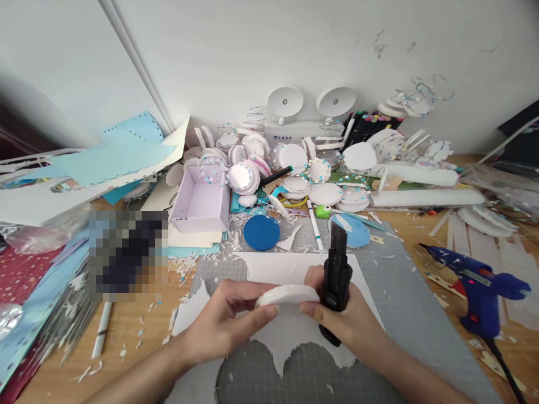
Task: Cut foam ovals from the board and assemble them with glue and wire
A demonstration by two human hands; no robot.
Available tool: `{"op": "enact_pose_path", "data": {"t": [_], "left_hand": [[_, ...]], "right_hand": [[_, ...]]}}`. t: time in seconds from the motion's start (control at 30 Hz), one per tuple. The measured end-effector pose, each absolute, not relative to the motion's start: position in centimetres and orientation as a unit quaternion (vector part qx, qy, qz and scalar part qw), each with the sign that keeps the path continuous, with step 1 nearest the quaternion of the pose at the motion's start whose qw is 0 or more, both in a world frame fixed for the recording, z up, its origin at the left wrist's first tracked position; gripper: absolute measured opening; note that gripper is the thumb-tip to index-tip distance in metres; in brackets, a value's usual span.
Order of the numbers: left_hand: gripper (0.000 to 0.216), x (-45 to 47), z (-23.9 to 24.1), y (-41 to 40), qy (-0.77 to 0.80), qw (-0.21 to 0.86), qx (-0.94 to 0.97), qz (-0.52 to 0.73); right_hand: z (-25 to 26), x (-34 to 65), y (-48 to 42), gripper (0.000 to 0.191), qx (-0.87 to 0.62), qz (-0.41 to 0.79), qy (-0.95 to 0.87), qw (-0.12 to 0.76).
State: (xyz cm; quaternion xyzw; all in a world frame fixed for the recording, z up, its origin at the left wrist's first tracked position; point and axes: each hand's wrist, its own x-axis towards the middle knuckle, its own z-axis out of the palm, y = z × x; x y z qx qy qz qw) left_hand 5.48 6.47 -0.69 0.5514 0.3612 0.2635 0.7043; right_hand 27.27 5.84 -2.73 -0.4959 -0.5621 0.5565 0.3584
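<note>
Between finger and thumb, my left hand grips a thick white disc, seen nearly edge-on. My right hand is closed around a black utility knife, its blade end pointing up and away from me. The right thumb and fingertips also touch the disc's right side. Under both hands lies a torn sheet of white paper, with ragged cut-outs along its near edge. A grey cutting mat shows around and below the paper.
Ahead are a blue round lid, a lilac box and heaped white discs. A blue glue gun with a cord stands at right. Paper scraps litter the wooden table. A white two-headed lamp stands against the wall.
</note>
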Motion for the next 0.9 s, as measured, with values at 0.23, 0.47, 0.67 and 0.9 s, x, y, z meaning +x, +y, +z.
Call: {"op": "enact_pose_path", "data": {"t": [0.23, 0.47, 0.67, 0.9], "left_hand": [[0.033, 5.45, -0.23, 6.40, 0.386, 0.599, 0.645, 0.277], [0.032, 5.14, -0.09, 6.11, 0.360, 0.642, 0.615, 0.283], [0.031, 5.23, -0.69, 5.98, 0.360, 0.686, 0.569, 0.276], [0.027, 5.78, -0.90, 5.89, 0.359, 0.739, 0.494, 0.285]], "right_hand": [[-2.73, 27.20, 5.67, 0.028, -0.473, 0.581, -0.558, 0.357], [-2.47, 26.91, 5.47, 0.031, -0.462, 0.582, -0.551, 0.378], [-2.49, 27.07, 5.46, 0.026, -0.438, 0.555, -0.586, 0.397], [-2.59, 27.13, 5.33, 0.027, -0.439, 0.561, -0.582, 0.392]]}}
